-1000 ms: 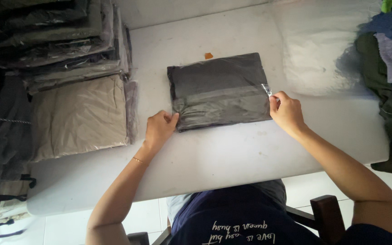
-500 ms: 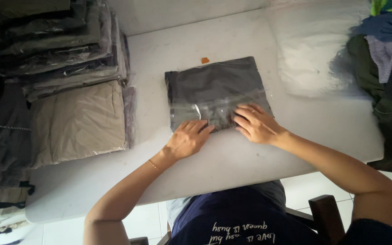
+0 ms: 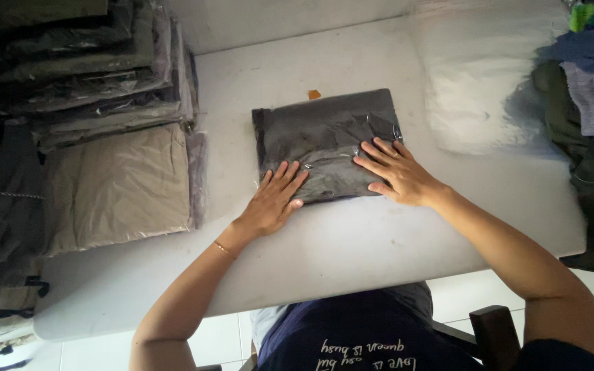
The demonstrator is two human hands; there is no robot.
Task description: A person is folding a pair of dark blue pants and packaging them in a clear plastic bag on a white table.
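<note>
A dark grey folded garment in a clear plastic bag (image 3: 324,134) lies flat in the middle of the white table (image 3: 352,240). My left hand (image 3: 274,197) rests palm down on the bag's near left corner, fingers spread. My right hand (image 3: 397,172) presses flat on the bag's near right part, fingers spread too. Neither hand grips anything. The plastic wrinkles and shines between the two hands.
Bagged folded garments are stacked at the left: a beige one (image 3: 115,185) in front, dark ones (image 3: 84,75) behind. A pile of empty clear bags (image 3: 482,89) lies at the right. Loose clothes (image 3: 586,103) are heaped at the far right. A small orange scrap (image 3: 314,94) lies behind the bag.
Both hands moved from the bag's near corners onto its top and now press flat, drawing a little apart since half a second ago. The bag has stayed in place.
</note>
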